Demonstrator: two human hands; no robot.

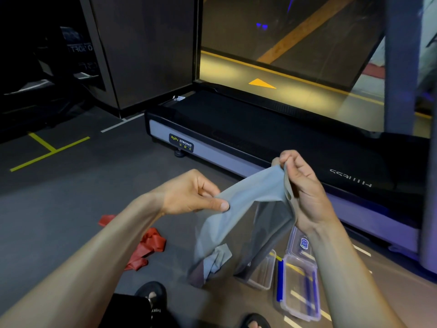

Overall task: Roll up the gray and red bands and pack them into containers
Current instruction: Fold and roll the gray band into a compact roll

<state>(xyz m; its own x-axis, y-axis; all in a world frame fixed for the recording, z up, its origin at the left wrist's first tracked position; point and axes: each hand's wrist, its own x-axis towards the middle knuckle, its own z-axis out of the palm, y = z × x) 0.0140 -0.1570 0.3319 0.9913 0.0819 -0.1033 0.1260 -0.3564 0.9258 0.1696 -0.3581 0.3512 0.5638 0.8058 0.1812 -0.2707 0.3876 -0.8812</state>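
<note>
The gray band [246, 209] hangs spread between my hands above the floor, its lower end crumpled near my feet. My left hand [191, 195] pinches one top corner between thumb and fingers. My right hand [300, 188] grips the other top edge, held higher. The red band [149, 247] lies bunched on the dark floor to the left, partly hidden by my left forearm. Two clear plastic containers sit on the floor at the right: one [262, 271] partly behind the gray band, another [300, 285] with blue clips, and a lid [300, 242] beyond it.
A treadmill [236, 138] with a black belt runs across the floor just ahead. My sandalled feet [151, 294] are at the bottom edge. Yellow tape lines [49, 150] mark the floor at left. A dark pillar [146, 50] stands behind.
</note>
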